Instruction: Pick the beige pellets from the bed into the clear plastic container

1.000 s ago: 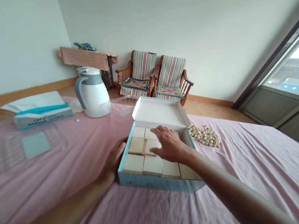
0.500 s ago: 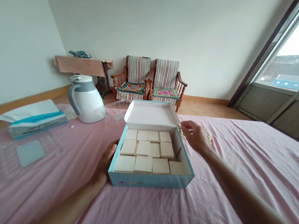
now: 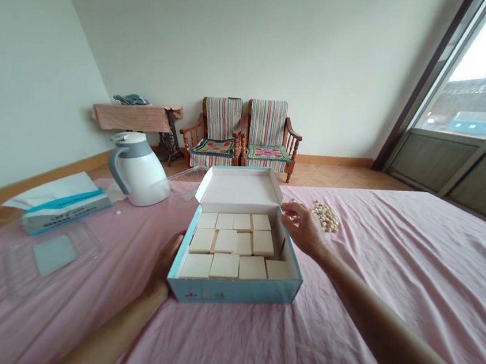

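A light-blue cardboard box (image 3: 231, 292) stands on the pink cloth in front of me, its lid (image 3: 242, 189) tipped back. Inside, several cream-white square pieces (image 3: 225, 266) lie in rows, with a narrow gap along the right wall. My left hand (image 3: 167, 264) grips the box's left side, most of its fingers hidden behind the wall. At the far right corner, by the lid's hinge, the curled fingers of my right hand (image 3: 303, 226) touch the box's rim. Beyond that hand lies a pile of small pale nut-like bits (image 3: 325, 217), partly covered by it.
To the left are a white and grey jug (image 3: 146, 175), a tissue pack (image 3: 66, 207) and a clear plastic tray (image 3: 21, 266). Another clear tray (image 3: 187, 177) lies behind the box. Two wooden armchairs (image 3: 268, 132) stand past the edge of the pink cloth (image 3: 366, 287).
The view has shifted slightly, and the box appears a little further left. My right hand has come lower and nearer along the box's right rim, uncovering more of the pile.
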Available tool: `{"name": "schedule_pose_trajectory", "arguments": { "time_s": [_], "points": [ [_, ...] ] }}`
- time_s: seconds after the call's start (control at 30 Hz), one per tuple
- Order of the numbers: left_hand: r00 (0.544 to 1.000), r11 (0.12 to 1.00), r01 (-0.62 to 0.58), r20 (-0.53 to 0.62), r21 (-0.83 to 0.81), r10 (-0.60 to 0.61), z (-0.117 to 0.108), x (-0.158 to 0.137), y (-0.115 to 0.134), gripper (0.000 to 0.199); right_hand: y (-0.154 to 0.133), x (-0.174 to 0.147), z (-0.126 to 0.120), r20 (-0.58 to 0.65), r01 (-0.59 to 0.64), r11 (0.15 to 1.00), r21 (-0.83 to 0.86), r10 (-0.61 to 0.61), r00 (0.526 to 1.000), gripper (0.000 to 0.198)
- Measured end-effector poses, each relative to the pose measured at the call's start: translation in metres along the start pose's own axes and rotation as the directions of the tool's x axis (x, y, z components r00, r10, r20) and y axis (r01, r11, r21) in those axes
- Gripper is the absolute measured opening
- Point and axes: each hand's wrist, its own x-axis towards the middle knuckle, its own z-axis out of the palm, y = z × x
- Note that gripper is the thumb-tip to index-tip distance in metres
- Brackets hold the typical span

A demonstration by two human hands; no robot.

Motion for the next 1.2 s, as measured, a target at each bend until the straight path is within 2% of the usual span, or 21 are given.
{"name": "schedule_pose_trajectory", "arguments": {
  "time_s": [0.13,0.17,0.23,0.27,0.37,0.47,0.57,0.67,0.73,0.83,0.9,0.93,1.03,1.2],
  "points": [
    [0.998,0.998,-0.033,0.061,0.059,0.03,-0.003,0.004,-0.004,0.044,-0.013,-0.003,0.001,-0.016,0.079,0.994,-0.077,-0.081,0.997,0.023],
    [0.997,0.997,-0.044,0.058,0.065,0.04,-0.004,0.004,-0.005,0.044,-0.019,-0.003,0.003,0.012,0.118,0.989,-0.094,-0.118,0.993,0.021],
    [0.996,0.995,-0.063,0.064,0.079,0.058,-0.004,0.006,-0.007,0.043,-0.035,-0.002,0.007,0.143,0.214,0.971,-0.107,-0.198,0.97,0.02],
    [0.996,0.995,-0.065,0.072,0.081,0.06,-0.004,0.006,-0.008,0.043,-0.044,-0.002,0.01,0.243,0.268,0.958,-0.106,-0.236,0.941,0.02],
    [0.995,0.998,-0.045,0.093,0.05,0.041,-0.004,0.007,-0.009,0.043,-0.069,-0.003,0.024,0.511,0.407,0.905,-0.122,-0.294,0.807,0.026],
    [0.995,0.999,-0.034,0.093,0.017,0.032,-0.003,0.004,-0.006,0.045,-0.085,-0.004,0.04,0.631,0.505,0.844,-0.181,-0.295,0.718,0.028],
    [0.995,0.999,-0.031,0.091,0.035,0.028,-0.003,0.002,-0.003,0.046,-0.093,-0.006,0.053,0.675,0.56,0.794,-0.234,-0.282,0.682,0.024],
    [0.997,0.999,-0.024,0.08,0.04,0.021,-0.004,0.002,-0.003,0.046,-0.095,-0.006,0.058,0.673,0.56,0.795,-0.233,-0.284,0.683,0.025],
    [0.997,0.999,-0.03,0.074,0.045,0.027,-0.004,0.003,-0.004,0.046,-0.092,-0.003,0.056,0.647,0.53,0.824,-0.2,-0.295,0.703,0.03],
    [0.994,0.996,-0.066,0.093,0.062,0.061,-0.004,0.004,-0.004,0.044,-0.082,0.007,0.044,0.541,0.443,0.878,-0.182,-0.286,0.791,0.034],
    [0.99,0.993,-0.096,0.11,0.073,0.087,-0.004,0.004,-0.004,0.042,-0.073,0.018,0.032,0.469,0.39,0.89,-0.235,-0.248,0.848,0.031],
    [0.989,0.992,-0.103,0.117,0.076,0.094,-0.005,0.004,-0.004,0.041,-0.068,0.022,0.026,0.459,0.374,0.885,-0.278,-0.219,0.861,0.029],
    [0.989,0.995,-0.088,0.125,0.05,0.081,-0.005,0.005,-0.008,0.04,-0.057,0.028,0.008,0.522,0.369,0.841,-0.395,-0.125,0.844,0.026],
    [0.992,1.0,-0.027,0.127,-0.009,0.028,-0.005,0.007,-0.014,0.045,-0.057,0.011,-0.004,0.667,0.457,0.777,-0.433,-0.064,0.742,0.033]
  ]
}}
